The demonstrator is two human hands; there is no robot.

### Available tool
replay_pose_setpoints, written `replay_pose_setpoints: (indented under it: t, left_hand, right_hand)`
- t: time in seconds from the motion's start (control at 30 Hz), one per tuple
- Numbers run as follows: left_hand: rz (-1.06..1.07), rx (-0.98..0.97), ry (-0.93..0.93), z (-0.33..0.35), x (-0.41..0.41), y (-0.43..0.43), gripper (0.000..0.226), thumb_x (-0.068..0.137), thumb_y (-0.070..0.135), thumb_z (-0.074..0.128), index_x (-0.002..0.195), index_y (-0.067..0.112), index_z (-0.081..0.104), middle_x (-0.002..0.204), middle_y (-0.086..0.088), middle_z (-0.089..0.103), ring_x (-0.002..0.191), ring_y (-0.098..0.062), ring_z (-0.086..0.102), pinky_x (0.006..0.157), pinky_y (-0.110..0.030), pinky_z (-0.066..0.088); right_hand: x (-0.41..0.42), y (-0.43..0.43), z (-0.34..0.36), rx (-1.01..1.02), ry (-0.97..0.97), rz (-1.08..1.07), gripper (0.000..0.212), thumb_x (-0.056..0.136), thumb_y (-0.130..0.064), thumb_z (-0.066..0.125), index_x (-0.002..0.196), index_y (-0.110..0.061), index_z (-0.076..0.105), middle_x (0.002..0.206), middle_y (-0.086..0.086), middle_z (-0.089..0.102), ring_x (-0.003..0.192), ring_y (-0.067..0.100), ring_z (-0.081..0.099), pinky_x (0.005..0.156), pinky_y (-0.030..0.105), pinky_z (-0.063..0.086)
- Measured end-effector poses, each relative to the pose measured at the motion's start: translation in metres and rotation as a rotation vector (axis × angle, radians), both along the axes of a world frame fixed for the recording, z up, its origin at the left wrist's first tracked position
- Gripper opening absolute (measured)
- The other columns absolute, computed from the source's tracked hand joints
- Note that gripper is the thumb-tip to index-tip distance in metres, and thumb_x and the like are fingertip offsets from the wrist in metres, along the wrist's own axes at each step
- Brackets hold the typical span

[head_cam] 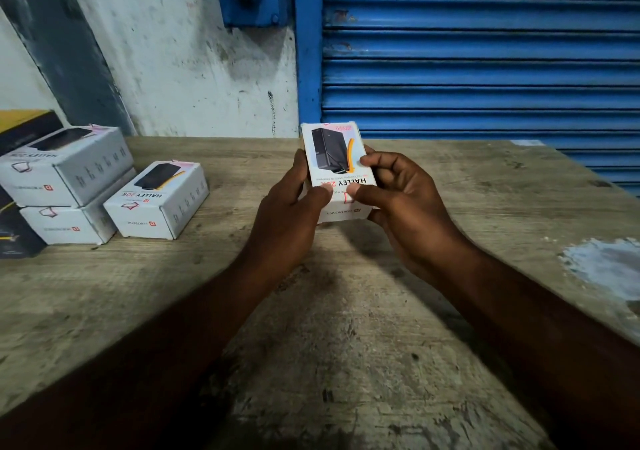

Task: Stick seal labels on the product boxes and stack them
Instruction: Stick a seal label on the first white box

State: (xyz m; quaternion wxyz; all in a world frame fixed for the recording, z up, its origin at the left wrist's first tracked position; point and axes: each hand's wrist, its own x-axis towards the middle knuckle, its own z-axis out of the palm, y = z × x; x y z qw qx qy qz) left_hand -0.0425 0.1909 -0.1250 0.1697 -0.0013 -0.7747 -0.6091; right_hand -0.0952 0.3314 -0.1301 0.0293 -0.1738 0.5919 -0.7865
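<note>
Nearest the camera, both forearms come in from the bottom corners over a worn wooden table (346, 328), whose bare middle leaves open room on every side of the hands. On its right side lies a pale scuffed patch (606, 266), cut off by the picture's edge. The left hand (287, 221) and right hand (405, 214) grip a white product box (334, 159) between them over the table's middle, fingers curled round its long sides and both thumbs pressed on its near top face. The box is tilted with its far end raised, and whether its near edge touches the wood cannot be told. A small red-edged mark shows between the thumbs (too covered to say whether it is a seal label). Well apart to the left, a single matching box (157, 200) lies flat, just beside a stack of two boxes (65, 165) nearer the table's left edge. Dark boxes (17, 238) stand behind the stack, cut off at the frame. Past the table's far edge rise a stained white wall (180, 69) and a blue roller shutter (478, 51).
</note>
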Motion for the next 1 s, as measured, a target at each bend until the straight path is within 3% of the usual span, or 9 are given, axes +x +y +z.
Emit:
replay_pose_setpoints:
  t: [0.13,0.27,0.47,0.6,0.67,0.77,0.87,1.0]
  left_hand:
    - [0.004,0.031,-0.013,-0.002,-0.001,-0.001,0.045,0.081,0.033,0.050,0.117,0.058,0.057,0.118,0.016,0.070,0.110,-0.014,0.067,0.097,-0.054,0.053]
    - [-0.004,0.027,-0.023,-0.005,-0.002,-0.003,0.052,0.083,0.034,0.050,0.133,0.049,0.054,0.121,0.015,0.069,0.112,-0.015,0.066,0.100,-0.054,0.051]
    - [-0.026,0.039,-0.007,-0.010,-0.004,0.000,0.051,0.087,0.030,0.053,0.133,0.051,0.049,0.126,0.017,0.067,0.115,-0.016,0.065,0.098,-0.050,0.053]
    - [-0.016,0.235,-0.028,-0.006,-0.005,-0.004,0.043,0.099,0.011,0.057,0.136,0.029,0.044,0.121,0.013,0.067,0.107,-0.016,0.069,0.076,-0.030,0.062]
    - [0.004,0.271,-0.038,-0.004,-0.006,-0.005,0.045,0.097,0.009,0.060,0.136,0.022,0.041,0.120,0.013,0.067,0.106,-0.017,0.070,0.072,-0.028,0.062]
    - [0.024,0.259,-0.065,-0.004,-0.007,-0.004,0.046,0.096,0.010,0.062,0.134,0.021,0.039,0.130,0.004,0.065,0.106,-0.018,0.069,0.070,-0.028,0.061]
    - [0.029,0.356,-0.075,-0.001,-0.009,-0.008,0.046,0.096,0.009,0.062,0.133,0.021,0.037,0.125,-0.004,0.067,0.090,-0.014,0.074,0.067,-0.033,0.063]
    - [0.003,0.474,-0.116,0.003,-0.013,-0.019,0.051,0.096,0.007,0.062,0.141,0.021,0.042,0.114,-0.008,0.073,0.099,-0.024,0.074,0.083,-0.042,0.062]
  right_hand:
    - [0.000,0.001,0.001,0.026,-0.013,-0.012,0.029,0.094,0.008,0.056,0.119,-0.007,0.055,0.116,-0.001,0.074,0.097,0.013,0.071,0.078,0.033,0.054]
    - [0.002,-0.001,-0.002,0.139,0.061,-0.068,0.051,0.087,0.004,0.072,0.131,-0.005,0.048,0.120,0.008,0.073,0.110,0.023,0.070,0.086,0.035,0.058]
    - [0.000,0.001,0.003,0.094,0.002,-0.067,0.041,0.092,0.012,0.054,0.129,-0.005,0.052,0.118,0.008,0.073,0.095,0.013,0.072,0.071,0.024,0.054]
    - [-0.001,0.000,0.002,0.067,0.004,-0.080,0.036,0.094,0.006,0.060,0.128,-0.004,0.052,0.116,0.007,0.073,0.098,0.015,0.072,0.077,0.028,0.056]
    - [-0.001,-0.001,0.000,0.071,0.020,-0.091,0.043,0.090,0.002,0.069,0.128,-0.004,0.050,0.119,0.010,0.073,0.105,0.021,0.071,0.084,0.034,0.058]
    - [-0.004,0.001,-0.001,0.072,0.014,-0.069,0.042,0.087,0.007,0.068,0.124,-0.005,0.054,0.115,0.010,0.074,0.101,0.022,0.072,0.082,0.035,0.056]
    - [-0.012,0.008,0.003,0.065,0.008,0.019,0.039,0.083,0.017,0.060,0.111,-0.009,0.064,0.107,0.009,0.076,0.092,0.021,0.072,0.075,0.030,0.054]
    - [-0.021,0.020,0.008,0.067,0.037,0.102,0.045,0.076,0.023,0.053,0.107,-0.005,0.069,0.110,0.013,0.075,0.095,0.023,0.072,0.076,0.028,0.056]
